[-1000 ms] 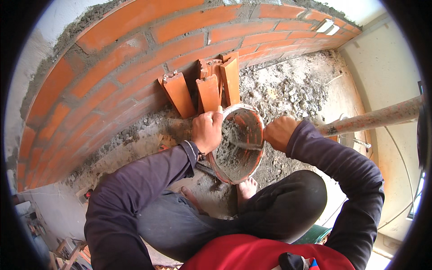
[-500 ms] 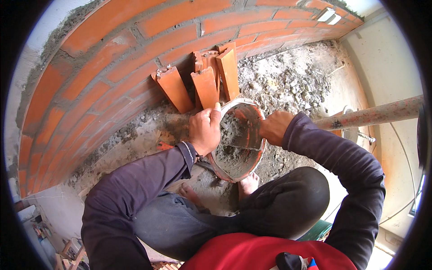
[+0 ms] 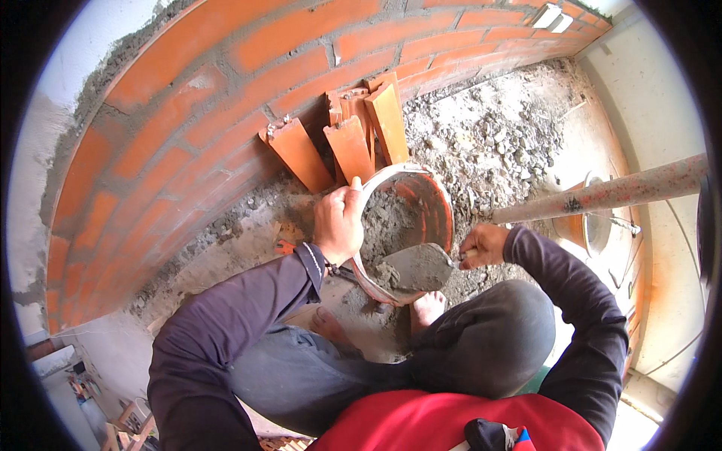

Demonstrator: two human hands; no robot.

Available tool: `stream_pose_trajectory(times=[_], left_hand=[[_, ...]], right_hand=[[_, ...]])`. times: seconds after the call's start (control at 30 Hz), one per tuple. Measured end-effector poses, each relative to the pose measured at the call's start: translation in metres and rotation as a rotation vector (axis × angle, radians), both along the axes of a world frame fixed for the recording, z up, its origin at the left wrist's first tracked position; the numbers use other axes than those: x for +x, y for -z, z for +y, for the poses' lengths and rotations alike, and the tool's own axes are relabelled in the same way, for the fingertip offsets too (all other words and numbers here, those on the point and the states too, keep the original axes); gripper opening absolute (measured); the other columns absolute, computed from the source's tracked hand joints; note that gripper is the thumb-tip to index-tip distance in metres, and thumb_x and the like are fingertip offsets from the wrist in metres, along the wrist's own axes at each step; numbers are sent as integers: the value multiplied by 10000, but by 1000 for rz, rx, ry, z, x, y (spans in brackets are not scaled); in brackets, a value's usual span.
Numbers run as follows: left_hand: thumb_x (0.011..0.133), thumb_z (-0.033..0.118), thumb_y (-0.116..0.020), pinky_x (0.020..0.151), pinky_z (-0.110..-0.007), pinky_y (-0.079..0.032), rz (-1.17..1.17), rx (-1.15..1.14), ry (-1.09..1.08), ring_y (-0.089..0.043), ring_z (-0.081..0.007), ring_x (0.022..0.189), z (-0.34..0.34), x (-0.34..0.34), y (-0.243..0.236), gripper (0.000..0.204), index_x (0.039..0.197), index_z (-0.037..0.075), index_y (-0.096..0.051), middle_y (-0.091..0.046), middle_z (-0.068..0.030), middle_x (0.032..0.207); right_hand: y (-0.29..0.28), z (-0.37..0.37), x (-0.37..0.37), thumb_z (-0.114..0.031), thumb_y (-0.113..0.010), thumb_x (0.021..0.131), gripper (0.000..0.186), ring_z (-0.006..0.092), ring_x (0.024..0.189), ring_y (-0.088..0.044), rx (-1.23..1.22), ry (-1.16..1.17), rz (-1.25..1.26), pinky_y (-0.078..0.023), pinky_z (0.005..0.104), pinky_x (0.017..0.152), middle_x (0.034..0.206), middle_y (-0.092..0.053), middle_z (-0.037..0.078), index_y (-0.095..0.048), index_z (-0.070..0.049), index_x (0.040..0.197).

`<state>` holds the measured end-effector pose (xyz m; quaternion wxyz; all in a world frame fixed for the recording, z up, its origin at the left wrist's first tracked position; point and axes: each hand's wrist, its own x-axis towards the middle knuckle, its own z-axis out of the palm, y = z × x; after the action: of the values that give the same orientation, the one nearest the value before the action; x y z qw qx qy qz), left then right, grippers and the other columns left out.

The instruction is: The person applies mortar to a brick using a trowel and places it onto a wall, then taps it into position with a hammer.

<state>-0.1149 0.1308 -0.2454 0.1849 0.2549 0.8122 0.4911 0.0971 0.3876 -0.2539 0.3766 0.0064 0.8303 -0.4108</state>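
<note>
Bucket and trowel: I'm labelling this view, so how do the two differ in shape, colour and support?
Shape: the bucket is round and hollow, while the trowel has a flat blade.
Colour: the bucket's inner wall shows orange-red under grey smears; the trowel's blade looks grey.
Support: the bucket stands on the ground, whereas the trowel is held by the right hand.
Shared: a hand is on each, the left at the bucket's rim.

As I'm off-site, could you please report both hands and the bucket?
Left hand gripping bucket. Right hand gripping trowel, blade over the bucket opening. Grey mortar inside. Orange bricks crowd its far side.
</note>
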Motion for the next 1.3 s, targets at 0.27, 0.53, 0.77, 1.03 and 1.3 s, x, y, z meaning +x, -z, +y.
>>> stream_pose_trajectory(times=[0.27,0.53,0.77,1.03,1.3], left_hand=[[1034,360,-430,582,-440,-394,-39,51,3,-524,-357,603,-9,-5,7,483,767,-13,-579,-541,-188,652],[1039,411,-416,702,-415,-451,-169,81,-37,-613,-360,764,-41,-24,52,517,927,-31,-661,-649,-206,806],[1044,424,-426,755,-338,-470,-338,83,-77,-621,-186,830,-49,-30,50,542,989,-52,-679,-705,-114,900],[1044,411,-426,760,-361,-465,-300,14,-49,-624,-231,829,-46,-31,45,533,1001,-61,-667,-697,-151,907],[1031,435,-433,741,-383,-470,-228,53,-77,-648,-302,807,-53,-38,69,544,979,-47,-678,-702,-180,877]], right_hand=[[-3,-11,38,-246,-734,871,254,71,545,-520,-381,521,-161,-409,255,489,560,-532,-27,-664,-29,762],[-66,-14,-1,-97,-506,841,242,116,574,-533,-701,1064,464,-432,263,526,690,-565,40,-599,39,1018],[-108,24,-116,-79,-524,934,180,121,561,-576,-467,1286,813,-557,299,495,711,-551,52,-550,44,1063],[-112,21,-173,-136,-637,901,330,201,640,-657,-109,1412,877,-545,347,520,783,-638,146,-574,25,1183],[-86,21,-176,-182,-658,872,329,431,832,-647,512,1196,1147,-500,500,695,904,-673,221,-553,-78,1166]])
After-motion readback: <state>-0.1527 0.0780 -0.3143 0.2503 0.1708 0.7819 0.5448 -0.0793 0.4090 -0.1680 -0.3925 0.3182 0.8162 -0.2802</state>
